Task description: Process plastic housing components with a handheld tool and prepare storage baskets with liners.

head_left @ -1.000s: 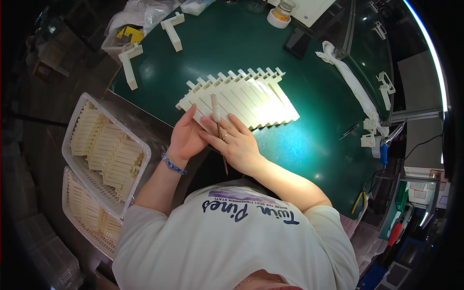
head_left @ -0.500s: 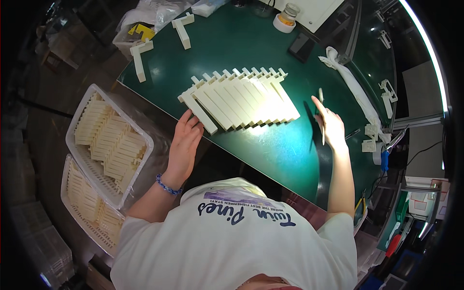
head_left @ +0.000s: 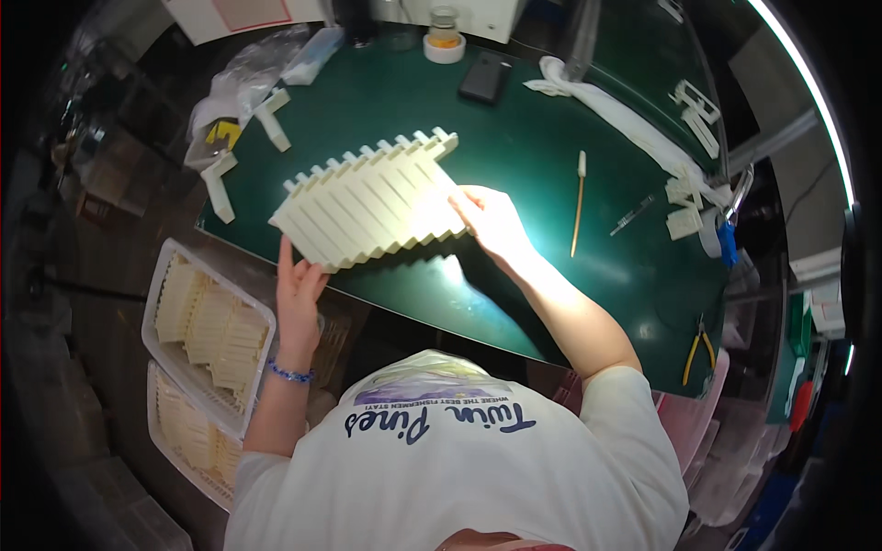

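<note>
A row of several cream L-shaped plastic parts (head_left: 367, 208) stands pressed close together above the green table (head_left: 542, 119). My left hand (head_left: 299, 296) grips the row's left end, near the table's front edge. Around the right end closes my right hand (head_left: 494, 223), fingers partly hidden by the parts. The row is tilted, and I cannot tell whether it still touches the table. To the right of my right hand lies a long swab (head_left: 577, 204) with a thin brown stick and a white tip.
Two baskets (head_left: 163, 262) of similar parts stand at the left, below the table. Single cream parts (head_left: 272, 127) lie at the far left. A phone (head_left: 484, 77), a jar (head_left: 444, 28), a white cloth roll (head_left: 625, 119) and yellow-handled pliers (head_left: 699, 354) are on the table.
My right hand has left the swab on the table and moved left onto the row's right end. The parts are squeezed closer together. The whole view has shifted.
</note>
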A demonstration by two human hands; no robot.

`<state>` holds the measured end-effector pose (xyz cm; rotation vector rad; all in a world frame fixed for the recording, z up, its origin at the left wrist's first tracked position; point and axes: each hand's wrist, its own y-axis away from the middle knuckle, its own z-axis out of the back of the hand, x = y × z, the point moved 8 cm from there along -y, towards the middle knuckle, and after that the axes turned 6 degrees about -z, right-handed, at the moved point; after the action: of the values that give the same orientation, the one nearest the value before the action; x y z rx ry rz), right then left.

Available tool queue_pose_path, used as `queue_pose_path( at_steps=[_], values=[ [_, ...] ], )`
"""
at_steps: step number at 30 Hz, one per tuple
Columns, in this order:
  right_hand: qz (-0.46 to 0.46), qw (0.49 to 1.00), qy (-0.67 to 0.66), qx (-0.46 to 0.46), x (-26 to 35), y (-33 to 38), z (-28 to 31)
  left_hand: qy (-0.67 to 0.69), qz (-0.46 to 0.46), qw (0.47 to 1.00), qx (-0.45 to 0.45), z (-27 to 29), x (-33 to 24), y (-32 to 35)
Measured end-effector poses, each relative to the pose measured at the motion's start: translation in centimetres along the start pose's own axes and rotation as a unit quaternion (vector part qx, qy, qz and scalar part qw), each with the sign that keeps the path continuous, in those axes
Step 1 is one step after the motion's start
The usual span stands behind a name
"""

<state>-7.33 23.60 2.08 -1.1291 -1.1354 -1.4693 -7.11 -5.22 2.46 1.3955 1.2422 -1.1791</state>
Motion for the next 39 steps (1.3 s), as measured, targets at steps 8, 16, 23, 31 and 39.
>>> queue_pose_path(
  at_steps=[8,16,23,31,39],
  values=[
    [-0.014,0.992,0.116,-0.038,-5.4,1.7,0.2,-0.084,-0.001,0.996,-0.001,0.3,1.1,-1.0],
    [-0.094,0.992,-0.081,0.031,-2.0,3.4,-0.5,-0.031,0.019,0.999,-0.004,0.3,1.9,-1.7],
    [0.033,0.997,-0.034,0.056,3.7,6.1,-5.7,0.092,-0.051,0.984,-0.147,5.8,1.6,1.9],
    [0.288,0.925,0.185,0.166,9.3,7.3,-26.7,0.234,-0.115,0.848,-0.461,25.3,4.9,8.0],
    [0.298,0.903,0.155,0.266,6.5,3.4,-48.8,0.213,-0.084,0.769,-0.596,42.4,10.1,12.7]
  ],
)
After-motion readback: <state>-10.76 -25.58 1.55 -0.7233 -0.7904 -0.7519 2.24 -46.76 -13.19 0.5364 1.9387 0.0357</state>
